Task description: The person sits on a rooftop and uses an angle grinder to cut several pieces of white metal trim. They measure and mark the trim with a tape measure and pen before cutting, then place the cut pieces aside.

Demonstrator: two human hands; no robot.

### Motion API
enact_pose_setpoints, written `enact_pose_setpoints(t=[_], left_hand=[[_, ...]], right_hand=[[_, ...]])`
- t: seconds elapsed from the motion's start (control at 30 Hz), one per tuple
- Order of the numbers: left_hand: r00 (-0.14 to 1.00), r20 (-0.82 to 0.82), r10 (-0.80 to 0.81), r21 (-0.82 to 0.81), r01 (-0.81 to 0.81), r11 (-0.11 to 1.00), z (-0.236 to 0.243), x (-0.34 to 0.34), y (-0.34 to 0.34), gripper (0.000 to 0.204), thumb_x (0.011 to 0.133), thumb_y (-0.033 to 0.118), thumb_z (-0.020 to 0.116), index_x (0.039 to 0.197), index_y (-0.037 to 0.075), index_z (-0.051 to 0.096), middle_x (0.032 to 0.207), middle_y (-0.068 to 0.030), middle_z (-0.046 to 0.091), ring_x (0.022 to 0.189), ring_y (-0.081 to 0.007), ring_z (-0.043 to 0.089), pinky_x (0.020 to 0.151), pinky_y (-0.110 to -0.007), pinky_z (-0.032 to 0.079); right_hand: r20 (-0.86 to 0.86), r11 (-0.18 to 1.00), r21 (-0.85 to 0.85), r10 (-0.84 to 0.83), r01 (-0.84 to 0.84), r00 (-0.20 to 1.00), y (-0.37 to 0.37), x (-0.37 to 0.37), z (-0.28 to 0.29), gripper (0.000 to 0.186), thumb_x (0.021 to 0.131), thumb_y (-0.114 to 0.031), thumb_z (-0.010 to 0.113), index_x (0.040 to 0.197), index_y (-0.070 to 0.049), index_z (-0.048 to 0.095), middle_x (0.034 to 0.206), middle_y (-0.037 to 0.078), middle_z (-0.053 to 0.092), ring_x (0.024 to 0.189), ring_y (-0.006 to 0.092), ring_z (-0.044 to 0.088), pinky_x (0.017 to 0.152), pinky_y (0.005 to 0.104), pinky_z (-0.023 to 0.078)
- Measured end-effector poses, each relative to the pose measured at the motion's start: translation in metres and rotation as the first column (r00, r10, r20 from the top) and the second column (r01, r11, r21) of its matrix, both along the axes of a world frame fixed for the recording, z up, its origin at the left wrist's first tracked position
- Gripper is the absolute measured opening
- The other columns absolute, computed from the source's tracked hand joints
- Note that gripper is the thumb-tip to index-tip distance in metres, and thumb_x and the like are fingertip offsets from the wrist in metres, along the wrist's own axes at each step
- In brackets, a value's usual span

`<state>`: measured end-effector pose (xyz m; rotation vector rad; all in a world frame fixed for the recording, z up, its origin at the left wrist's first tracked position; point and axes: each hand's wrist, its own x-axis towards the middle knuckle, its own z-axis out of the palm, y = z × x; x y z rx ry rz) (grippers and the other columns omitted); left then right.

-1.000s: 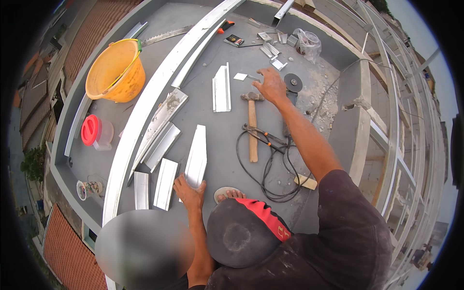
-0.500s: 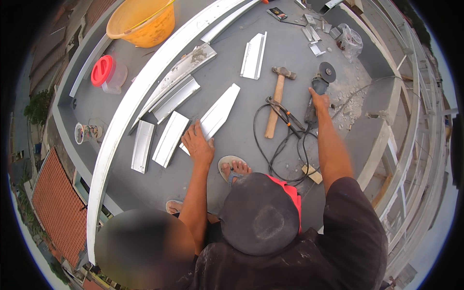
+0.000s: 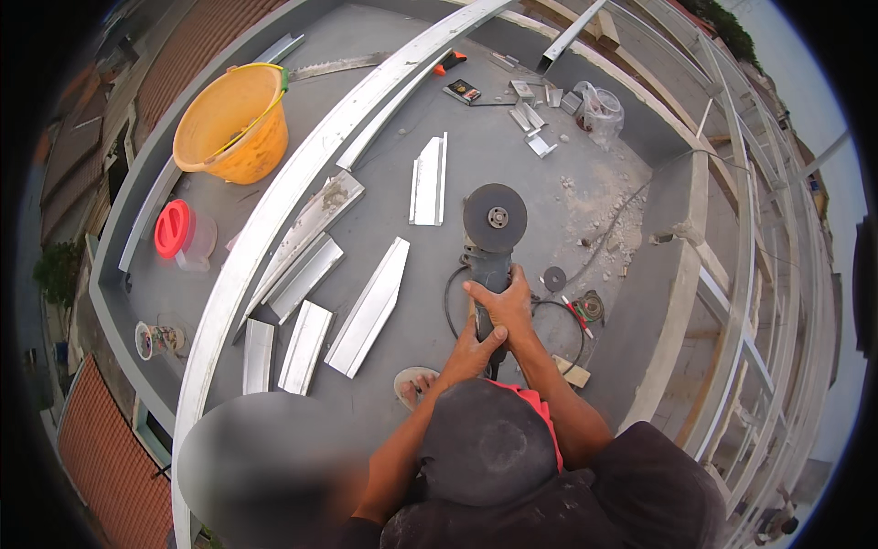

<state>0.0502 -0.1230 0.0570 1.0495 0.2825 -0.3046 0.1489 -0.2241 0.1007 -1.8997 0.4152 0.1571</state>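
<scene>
Head view: the left hand (image 3: pixel 473 355) and right hand (image 3: pixel 509 306) grip the grinder (image 3: pixel 489 265) in the middle. From it, grey floor (image 3: pixel 425 302) gives room before a metal piece (image 3: pixel 369 309) at 8 o'clock; a low wall (image 3: pixel 675 302) edges 3 o'clock. Writing on the dark packet (image 3: pixel 463 91) at 12 o'clock is too tiny

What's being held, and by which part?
An angle grinder, by its body behind the disc: right hand nearer the disc, left hand behind it.

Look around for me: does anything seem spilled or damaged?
Yes: loose rubble litters the floor beside the right-hand wall, odd against the smooth grey around it; that wall's edge also looks chipped.
</scene>
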Motion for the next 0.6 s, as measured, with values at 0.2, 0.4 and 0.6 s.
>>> enact_pose_setpoints(t=[0.2, 0.4, 0.6], left_hand=[[0.956, -0.152, -0.250, -0.286, 0.200, 0.937, 0.000, -0.018, 0.031, 0.059, 0.091, 0.042, 0.091, 0.121, -0.002, 0.066, 0.090, -0.0083, 0.074, 0.076, -0.0176, 0.073, 0.074, -0.033, 0.060], [0.880, -0.205, -0.429, -0.222, 0.385, 0.896, -0.008, -0.029, 0.042, 0.044, 0.092, 0.027, 0.086, 0.121, -0.002, 0.071, 0.097, -0.0069, 0.075, 0.084, -0.0163, 0.072, 0.080, -0.031, 0.057], [0.822, -0.272, -0.499, -0.261, 0.437, 0.861, 0.008, -0.035, 0.043, 0.044, 0.094, 0.026, 0.086, 0.125, -0.003, 0.072, 0.104, -0.0060, 0.076, 0.093, -0.0143, 0.073, 0.083, -0.031, 0.057]], right_hand=[[-0.219, 0.704, 0.697, 0.031, 0.134, 0.975, 0.009, -0.033, 0.007, 0.065, 0.119, -0.054, 0.042, 0.148, 0.002, 0.059, 0.133, 0.015, 0.071, 0.114, 0.0250, 0.072, 0.097, 0.0422, 0.060], [-0.174, 0.682, 0.730, 0.254, -0.048, 0.951, -0.009, -0.045, 0.000, 0.067, 0.119, -0.057, 0.039, 0.147, 0.001, 0.056, 0.130, 0.018, 0.071, 0.115, 0.0305, 0.072, 0.100, 0.0486, 0.059], [-0.267, 0.759, 0.641, 0.080, 0.115, 0.960, -0.009, -0.060, 0.019, 0.061, 0.119, -0.055, 0.042, 0.144, -0.002, 0.060, 0.124, 0.015, 0.073, 0.111, 0.0275, 0.073, 0.092, 0.0437, 0.060]])
